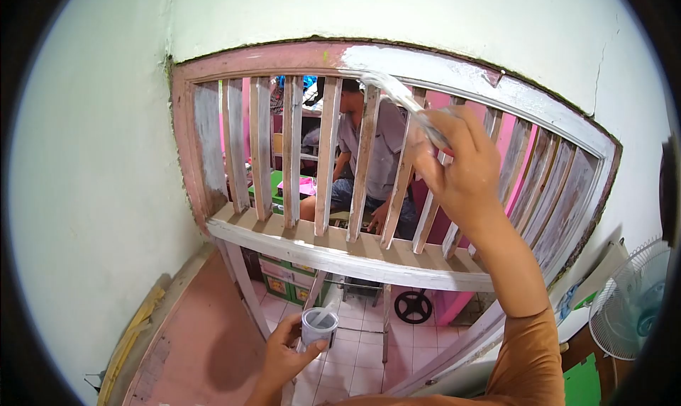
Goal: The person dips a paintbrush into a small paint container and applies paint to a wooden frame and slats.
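My right hand point(457, 154) is closed around a paintbrush point(406, 97), raised to the top rail of a wooden slatted frame. The bristles touch the rail at the edge between wet white paint point(440, 69) on the right and the old pink coat point(262, 62) on the left. Lower down, my left hand point(287, 353) grips a small paint can point(319, 326) with a whitish inside and a pale stick or handle in it. Bare, patchy upright slats point(328, 158) fill the frame above a partly white lower rail point(340, 260).
Behind the slats a person point(376, 151) sits in a grey shirt. Below, a ladder-like wooden support point(386, 321) stands on the tiled floor, near a black wheel point(413, 306). To the right is a white fan point(631, 299). A pink door panel point(191, 335) fills the lower left.
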Demonstrator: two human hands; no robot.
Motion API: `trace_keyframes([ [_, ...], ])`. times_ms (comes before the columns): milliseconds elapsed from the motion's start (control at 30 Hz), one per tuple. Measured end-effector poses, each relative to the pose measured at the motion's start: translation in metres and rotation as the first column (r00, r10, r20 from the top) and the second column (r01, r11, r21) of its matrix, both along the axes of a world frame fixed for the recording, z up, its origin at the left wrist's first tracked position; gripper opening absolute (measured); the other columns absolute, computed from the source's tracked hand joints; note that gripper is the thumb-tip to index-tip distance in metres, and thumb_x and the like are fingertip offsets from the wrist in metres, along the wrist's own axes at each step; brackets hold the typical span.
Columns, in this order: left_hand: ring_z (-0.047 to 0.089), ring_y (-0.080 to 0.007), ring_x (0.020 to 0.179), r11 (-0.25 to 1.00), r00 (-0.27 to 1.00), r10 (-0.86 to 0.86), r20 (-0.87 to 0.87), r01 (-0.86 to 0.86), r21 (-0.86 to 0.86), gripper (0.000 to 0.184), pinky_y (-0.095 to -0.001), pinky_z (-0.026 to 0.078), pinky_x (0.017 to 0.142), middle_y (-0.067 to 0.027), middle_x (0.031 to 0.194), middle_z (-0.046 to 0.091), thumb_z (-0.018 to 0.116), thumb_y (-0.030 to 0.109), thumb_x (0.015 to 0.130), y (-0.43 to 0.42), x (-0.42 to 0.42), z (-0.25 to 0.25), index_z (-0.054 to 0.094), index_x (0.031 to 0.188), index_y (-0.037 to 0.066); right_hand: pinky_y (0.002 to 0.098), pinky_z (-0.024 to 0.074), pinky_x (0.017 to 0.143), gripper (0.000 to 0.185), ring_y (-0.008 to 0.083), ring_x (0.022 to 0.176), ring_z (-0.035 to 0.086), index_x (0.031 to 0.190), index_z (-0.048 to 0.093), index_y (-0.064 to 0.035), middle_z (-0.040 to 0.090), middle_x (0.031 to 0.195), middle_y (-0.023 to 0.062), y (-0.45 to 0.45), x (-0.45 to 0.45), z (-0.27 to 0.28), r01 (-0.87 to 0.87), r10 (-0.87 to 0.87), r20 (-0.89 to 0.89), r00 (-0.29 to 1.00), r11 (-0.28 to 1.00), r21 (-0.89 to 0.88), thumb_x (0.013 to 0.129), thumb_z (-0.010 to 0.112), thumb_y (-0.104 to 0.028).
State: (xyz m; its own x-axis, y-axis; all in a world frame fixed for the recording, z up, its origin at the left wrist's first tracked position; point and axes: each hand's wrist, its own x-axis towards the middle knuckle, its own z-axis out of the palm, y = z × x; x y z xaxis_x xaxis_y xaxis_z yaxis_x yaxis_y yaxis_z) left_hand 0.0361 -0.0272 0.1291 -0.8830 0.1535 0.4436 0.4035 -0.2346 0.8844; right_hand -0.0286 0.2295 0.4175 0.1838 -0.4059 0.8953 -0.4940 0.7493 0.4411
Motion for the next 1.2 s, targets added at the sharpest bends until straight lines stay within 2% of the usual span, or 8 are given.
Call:
trace_keyframes([
  [233,0.063,-0.0194,0.115,1.000,1.000,-0.022,0.020,0.022,-0.006,0.061,-0.0353,0.048,0.102,-0.0122,0.123,0.066,0.086,0.013,0.083,0.001,-0.002,-0.001,0.054,0.133,-0.003,0.0383,0.0525,0.064,0.038,0.0301,0.077,0.064,0.109,0.065,-0.0013,0.063,0.097,0.0146,0.010,0.030,-0.014,0.099,-0.097,0.024,0.995,0.990,-0.104,0.073,0.077,-0.002],
  [333,0.063,-0.0195,0.115,1.000,1.000,-0.025,0.017,0.025,-0.004,0.062,-0.0353,0.048,0.102,-0.0124,0.123,0.066,0.086,0.013,0.083,0.005,-0.001,-0.001,0.054,0.133,-0.003,0.0372,0.0526,0.063,0.037,0.0280,0.075,0.063,0.109,0.066,-0.0028,0.062,0.093,0.0127,-0.013,0.016,-0.011,-0.046,0.052,-0.077,0.996,0.996,0.074,0.073,0.077,-0.003],
  [467,0.063,-0.0201,0.116,0.999,0.999,-0.035,-0.004,0.035,-0.002,0.063,-0.0361,0.048,0.103,-0.0133,0.125,0.066,0.087,0.013,0.083,0.006,-0.003,-0.004,0.054,0.134,-0.004,0.0369,0.0531,0.063,0.034,0.0275,0.076,0.063,0.107,0.066,-0.0032,0.061,0.092,0.0122,-0.022,-0.007,-0.004,-0.081,0.085,-0.058,0.995,0.994,0.071,0.074,0.076,-0.003],
  [633,0.063,-0.0210,0.117,1.000,1.000,-0.005,0.017,0.005,-0.010,0.062,-0.0368,0.048,0.104,-0.0141,0.125,0.066,0.087,0.013,0.083,0.002,-0.005,-0.010,0.054,0.133,-0.004,0.0387,0.0513,0.062,0.031,0.0282,0.076,0.062,0.105,0.064,-0.0020,0.062,0.094,0.0129,-0.003,0.001,-0.004,0.035,-0.039,-0.109,0.993,0.999,-0.039,0.075,0.075,-0.002],
  [700,0.063,-0.0213,0.117,1.000,0.999,0.007,0.034,-0.006,-0.017,0.062,-0.0368,0.048,0.104,-0.0143,0.125,0.066,0.087,0.013,0.083,0.001,-0.004,-0.013,0.054,0.133,-0.004,0.0392,0.0499,0.060,0.030,0.0297,0.074,0.062,0.105,0.064,-0.0017,0.062,0.094,0.0139,0.012,0.011,-0.008,0.040,-0.042,-0.031,0.999,0.998,-0.050,0.076,0.074,-0.001],
  [767,0.063,-0.0217,0.117,1.000,1.000,-0.016,0.025,0.017,-0.014,0.061,-0.0368,0.049,0.103,-0.0145,0.124,0.066,0.087,0.013,0.083,0.000,-0.004,-0.009,0.055,0.132,-0.004,0.0391,0.0495,0.060,0.030,0.0308,0.073,0.061,0.104,0.065,-0.0017,0.061,0.091,0.0148,0.019,0.019,-0.014,0.062,-0.071,-0.040,0.997,0.980,-0.187,0.076,0.074,0.000],
  [1100,0.065,-0.0198,0.110,0.999,0.999,-0.037,0.033,0.038,-0.028,0.060,-0.0344,0.051,0.098,-0.0120,0.119,0.067,0.087,0.016,0.082,0.011,-0.002,-0.003,0.056,0.130,-0.004,0.0387,0.0503,0.063,0.039,0.0301,0.076,0.060,0.106,0.065,-0.0031,0.060,0.093,0.0125,-0.015,-0.002,-0.012,-0.014,0.016,-0.068,0.998,0.999,0.043,0.069,0.077,-0.001],
  [1200,0.066,-0.0191,0.109,0.999,0.999,-0.039,0.019,0.040,-0.012,0.058,-0.0338,0.051,0.097,-0.0115,0.119,0.068,0.087,0.015,0.082,0.012,-0.002,-0.006,0.057,0.129,-0.003,0.0401,0.0503,0.064,0.036,0.0307,0.079,0.061,0.106,0.064,-0.0033,0.060,0.094,0.0134,0.003,-0.002,-0.012,0.011,-0.012,-0.051,0.999,1.000,-0.024,0.073,0.076,-0.002],
])
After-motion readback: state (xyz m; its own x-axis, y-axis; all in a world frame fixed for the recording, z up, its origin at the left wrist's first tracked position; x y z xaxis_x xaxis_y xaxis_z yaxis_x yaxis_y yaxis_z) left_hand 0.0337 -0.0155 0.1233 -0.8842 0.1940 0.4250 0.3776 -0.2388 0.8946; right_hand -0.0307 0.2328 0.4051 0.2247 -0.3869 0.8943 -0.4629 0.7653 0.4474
